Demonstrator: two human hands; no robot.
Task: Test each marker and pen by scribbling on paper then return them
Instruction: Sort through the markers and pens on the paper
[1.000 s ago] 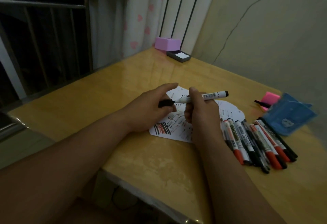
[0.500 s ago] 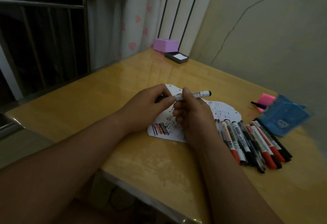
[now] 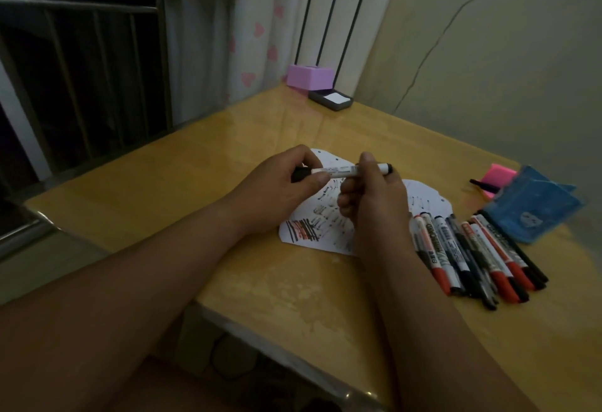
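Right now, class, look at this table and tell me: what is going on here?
A person holds a white-barrelled marker with a black cap level above a scribbled-on white sheet of paper. The left hand pinches the black cap end while the right hand grips the barrel. Whether the cap is fully seated cannot be told. To the right, a row of red- and black-capped markers lies on the yellow wooden table, beside a blue fabric pouch.
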